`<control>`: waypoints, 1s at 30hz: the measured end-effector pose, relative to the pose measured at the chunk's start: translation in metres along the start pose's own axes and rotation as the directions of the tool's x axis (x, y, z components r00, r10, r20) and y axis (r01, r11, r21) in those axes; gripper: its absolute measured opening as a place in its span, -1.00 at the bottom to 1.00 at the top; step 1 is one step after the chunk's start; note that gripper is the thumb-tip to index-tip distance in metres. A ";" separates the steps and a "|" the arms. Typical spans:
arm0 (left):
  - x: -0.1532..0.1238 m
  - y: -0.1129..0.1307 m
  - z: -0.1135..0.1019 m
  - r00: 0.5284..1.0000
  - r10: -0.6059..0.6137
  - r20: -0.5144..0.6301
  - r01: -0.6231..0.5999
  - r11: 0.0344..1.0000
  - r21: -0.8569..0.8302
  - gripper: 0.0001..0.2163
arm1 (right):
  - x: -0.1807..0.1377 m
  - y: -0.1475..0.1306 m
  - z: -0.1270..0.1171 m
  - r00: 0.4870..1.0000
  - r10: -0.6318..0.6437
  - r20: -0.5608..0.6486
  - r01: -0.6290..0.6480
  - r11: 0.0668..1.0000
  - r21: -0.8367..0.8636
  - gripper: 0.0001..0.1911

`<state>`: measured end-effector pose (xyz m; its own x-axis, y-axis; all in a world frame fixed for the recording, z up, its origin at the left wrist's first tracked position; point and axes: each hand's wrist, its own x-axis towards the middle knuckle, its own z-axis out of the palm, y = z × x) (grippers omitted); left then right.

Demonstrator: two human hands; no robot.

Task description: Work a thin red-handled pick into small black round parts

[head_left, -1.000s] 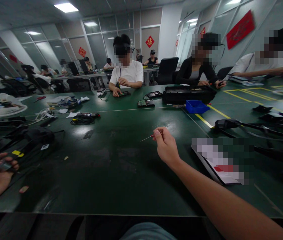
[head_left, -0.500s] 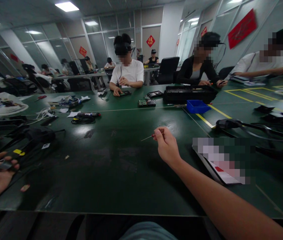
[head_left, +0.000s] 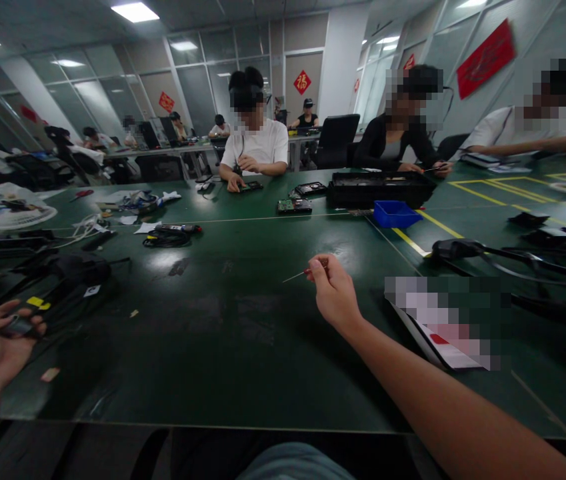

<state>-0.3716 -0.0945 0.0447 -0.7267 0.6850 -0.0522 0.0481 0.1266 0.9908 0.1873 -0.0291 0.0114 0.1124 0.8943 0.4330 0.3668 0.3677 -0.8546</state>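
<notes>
My right hand (head_left: 335,290) is closed around the red handle of a thin screwdriver (head_left: 295,276). Its slim metal shaft points left, held above the green table (head_left: 203,360). At the left edge, my left hand (head_left: 0,347) is turned palm up with the fingers curled about a small dark grey object (head_left: 19,325). What kind of object this is, I cannot tell. Just beyond the left hand lie a black strapped bundle (head_left: 80,273) and a yellow tag (head_left: 37,303).
A framed sheet (head_left: 443,333) lies right of my right forearm. Farther off stand a blue bin (head_left: 397,214), a long black tray (head_left: 380,190) and a green circuit board (head_left: 294,206). Black cable (head_left: 167,237) lies left of centre. A co-worker (head_left: 255,143) sits opposite.
My left hand has shifted slightly to the right with the small grey object. My right hand and the screwdriver have stayed in nearly the same place.
</notes>
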 end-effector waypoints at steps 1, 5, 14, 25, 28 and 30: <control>-0.005 0.002 0.003 0.998 -0.025 -0.058 0.021 0.997 -0.076 -0.70 | 0.000 0.000 0.000 1.000 0.001 0.002 -0.001 1.000 0.000 -0.76; -0.017 0.009 0.012 0.991 -0.086 -0.102 0.063 0.975 -0.213 -0.68 | 0.000 -0.001 -0.001 1.000 0.009 0.008 -0.009 1.000 0.001 -0.76; -0.039 0.017 0.034 0.990 -0.008 -0.139 -0.008 0.993 -0.115 -0.74 | 0.001 0.000 -0.001 1.000 0.003 0.005 -0.003 1.000 -0.020 -0.75; -0.075 0.038 0.098 0.999 0.016 0.042 -0.004 0.961 -0.275 -0.73 | 0.000 0.003 -0.001 1.000 -0.002 -0.003 0.002 1.000 -0.007 -0.75; -0.086 0.041 0.122 0.983 0.045 0.177 0.011 0.953 -0.302 -0.66 | 0.000 0.001 -0.001 1.000 0.000 -0.007 0.000 1.000 -0.005 -0.75; -0.094 0.043 0.140 0.965 0.057 0.257 0.033 0.942 -0.334 -0.61 | 0.000 0.000 -0.001 1.000 -0.002 -0.009 0.002 1.000 -0.002 -0.76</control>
<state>-0.2052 -0.0536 0.0750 -0.5224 0.8523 -0.0259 -0.2077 -0.0978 0.9733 0.1881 -0.0296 0.0120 0.1202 0.8912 0.4374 0.3691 0.3689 -0.8530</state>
